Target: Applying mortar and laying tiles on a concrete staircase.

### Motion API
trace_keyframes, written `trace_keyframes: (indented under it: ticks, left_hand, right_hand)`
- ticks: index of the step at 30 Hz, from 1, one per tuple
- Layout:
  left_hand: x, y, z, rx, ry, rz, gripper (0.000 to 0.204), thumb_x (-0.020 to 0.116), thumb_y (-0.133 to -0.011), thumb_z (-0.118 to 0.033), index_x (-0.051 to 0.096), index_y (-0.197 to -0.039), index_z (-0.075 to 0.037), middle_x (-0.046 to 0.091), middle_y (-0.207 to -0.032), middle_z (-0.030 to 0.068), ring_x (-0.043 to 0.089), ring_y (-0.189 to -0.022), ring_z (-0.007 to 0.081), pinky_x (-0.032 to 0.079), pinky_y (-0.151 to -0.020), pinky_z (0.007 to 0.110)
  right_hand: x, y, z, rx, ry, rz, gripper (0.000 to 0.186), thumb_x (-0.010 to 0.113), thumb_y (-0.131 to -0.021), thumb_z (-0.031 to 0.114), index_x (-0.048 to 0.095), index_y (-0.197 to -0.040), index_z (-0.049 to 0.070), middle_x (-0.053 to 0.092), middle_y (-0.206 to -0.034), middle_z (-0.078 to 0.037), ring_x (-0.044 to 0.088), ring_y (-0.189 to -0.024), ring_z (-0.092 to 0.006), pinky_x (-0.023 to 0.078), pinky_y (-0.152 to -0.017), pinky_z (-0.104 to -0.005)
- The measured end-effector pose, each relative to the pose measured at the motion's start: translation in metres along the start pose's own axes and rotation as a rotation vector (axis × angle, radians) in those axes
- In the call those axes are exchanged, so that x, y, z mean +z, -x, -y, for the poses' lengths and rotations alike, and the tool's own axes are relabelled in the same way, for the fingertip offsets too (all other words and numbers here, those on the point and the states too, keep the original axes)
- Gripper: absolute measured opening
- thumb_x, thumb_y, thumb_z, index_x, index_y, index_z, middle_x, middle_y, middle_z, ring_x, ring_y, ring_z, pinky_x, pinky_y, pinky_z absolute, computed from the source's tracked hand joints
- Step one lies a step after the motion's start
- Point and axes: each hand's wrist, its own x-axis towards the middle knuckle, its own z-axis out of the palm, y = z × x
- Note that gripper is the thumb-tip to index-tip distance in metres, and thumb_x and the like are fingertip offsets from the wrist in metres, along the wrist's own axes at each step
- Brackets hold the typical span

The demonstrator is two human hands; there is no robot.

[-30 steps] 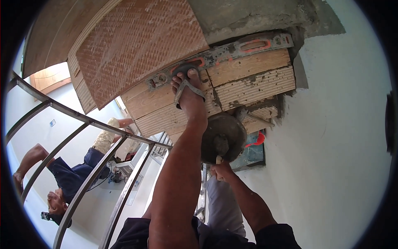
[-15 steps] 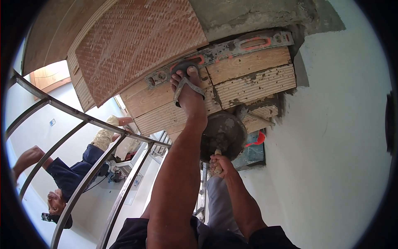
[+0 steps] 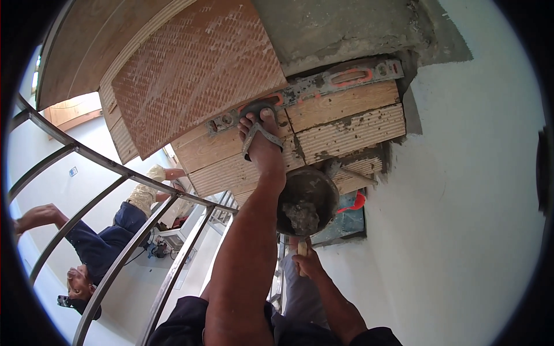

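Metal railing [image 3: 115, 167] (curved), two people [image 3: 98, 242] below, white wall [image 3: 461, 230].
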Motion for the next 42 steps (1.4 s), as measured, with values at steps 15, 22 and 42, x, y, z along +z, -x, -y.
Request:
trace_keyframes:
  ticks: [15, 22, 42]
  left_hand:
    - [-0.139, 0.025, 0.084, -0.113, 0.787, 0.427, 0.04, 0.053, -0.108, -0.024, 0.06, -0.139, 0.002, 0.065, -0.132, 0.0178, 0.064, -0.122, 0.032, 0.054, -0.103, 0.045]
    - [-0.166, -0.007, 0.039, -0.045, 1.245, 0.489, 0.059, 0.044, -0.115, -0.045, 0.059, -0.131, 0.01, 0.071, -0.125, 0.0228, 0.072, -0.111, 0.0275, 0.058, -0.097, 0.039]
    - [-0.176, -0.035, -0.003, -0.265, 1.392, 0.486, 0.078, 0.042, -0.111, -0.062, 0.055, -0.137, 0.011, 0.074, -0.118, 0.0237, 0.073, -0.108, 0.0292, 0.057, -0.099, 0.041]
  right_hand:
    - [-0.079, 0.08, 0.042, 0.062, 0.037, 0.072, 0.029, 0.078, -0.087, 0.005, 0.056, -0.106, 0.007, 0.06, -0.068, -0.006, 0.061, -0.05, -0.0182, 0.052, -0.046, -0.0353]
    - [-0.074, 0.051, 0.023, 0.15, -0.044, 0.063, 0.031, 0.079, -0.087, 0.003, 0.057, -0.108, 0.007, 0.06, -0.071, -0.006, 0.062, -0.051, -0.0193, 0.053, -0.046, -0.0369]
    - [-0.015, 0.182, 0.248, -0.76, 0.428, -0.055, 0.042, 0.07, -0.083, 0.001, 0.058, -0.122, 0.001, 0.063, -0.072, -0.004, 0.059, -0.055, -0.012, 0.049, -0.048, -0.0286]
